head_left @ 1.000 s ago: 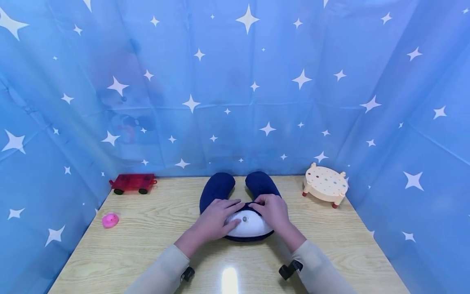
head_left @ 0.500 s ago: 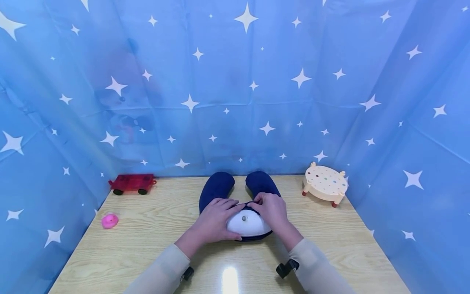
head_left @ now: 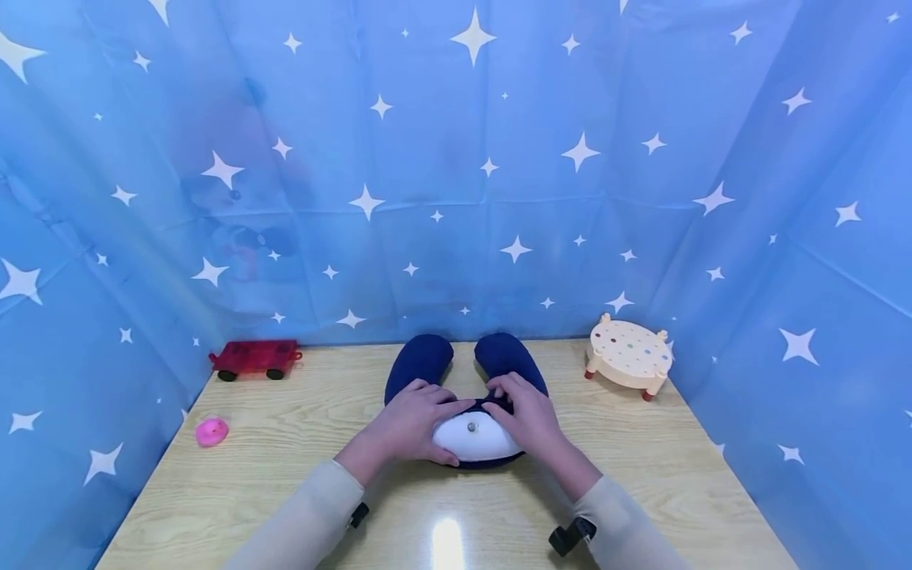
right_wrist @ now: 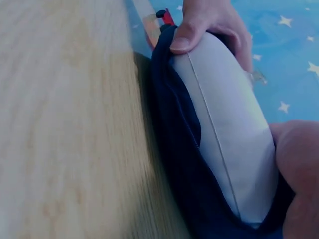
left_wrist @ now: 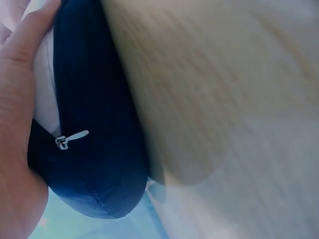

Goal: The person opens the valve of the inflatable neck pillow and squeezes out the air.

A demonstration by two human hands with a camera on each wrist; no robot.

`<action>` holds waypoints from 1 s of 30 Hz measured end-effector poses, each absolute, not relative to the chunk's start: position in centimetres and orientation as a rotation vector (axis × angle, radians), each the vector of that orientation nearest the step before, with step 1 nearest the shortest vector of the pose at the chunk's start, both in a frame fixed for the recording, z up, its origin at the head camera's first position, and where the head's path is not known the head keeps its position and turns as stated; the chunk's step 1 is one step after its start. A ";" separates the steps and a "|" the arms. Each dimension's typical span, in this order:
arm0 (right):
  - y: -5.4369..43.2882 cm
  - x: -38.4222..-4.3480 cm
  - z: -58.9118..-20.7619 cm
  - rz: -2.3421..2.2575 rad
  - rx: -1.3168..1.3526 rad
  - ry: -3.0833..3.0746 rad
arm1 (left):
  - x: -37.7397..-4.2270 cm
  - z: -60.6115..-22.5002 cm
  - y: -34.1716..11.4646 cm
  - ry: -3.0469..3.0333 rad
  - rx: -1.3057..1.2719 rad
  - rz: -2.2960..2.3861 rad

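A dark blue U-shaped neck pillow lies on the table, its two arms toward the curtain. Through the unzipped opening in its cover bulges a white inner cushion with a small round valve-like knob. My left hand grips the pillow's left side, thumb at the near edge of the opening and fingers over the far edge. At the right, my right hand pinches the cover's far edge between thumb and fingers. A metal zip pull hangs at one end of the opening in the left wrist view.
A red toy wagon stands at the back left, with a small pink toy nearer on the left edge. At the back right is a cream, spotted toy table. A blue starred curtain surrounds the wooden table.
My left thumb has slid from the white cushion down to the near edge of the opening. The right hand's fingers have spread and shifted slightly along the cover's far edge.
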State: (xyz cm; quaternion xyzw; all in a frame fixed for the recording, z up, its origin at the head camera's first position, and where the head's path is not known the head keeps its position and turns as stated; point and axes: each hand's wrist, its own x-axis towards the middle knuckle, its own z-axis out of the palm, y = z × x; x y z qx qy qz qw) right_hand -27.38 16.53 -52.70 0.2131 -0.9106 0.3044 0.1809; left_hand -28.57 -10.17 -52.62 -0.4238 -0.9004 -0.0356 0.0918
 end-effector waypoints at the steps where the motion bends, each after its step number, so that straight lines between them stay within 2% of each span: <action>1: 16.6 -27.2 -52.7 0.882 0.647 -2.545 | -28.6 -52.8 -10.2 -2.669 -1.257 -0.108; 15: 15.6 -25.2 -52.2 0.892 1.096 -2.340 | -28.6 -53.4 -10.7 -2.644 -1.236 -0.173; 30: 15.2 -25.6 -51.9 1.094 1.184 -2.572 | -28.7 -54.2 -10.6 -2.662 -1.225 -0.163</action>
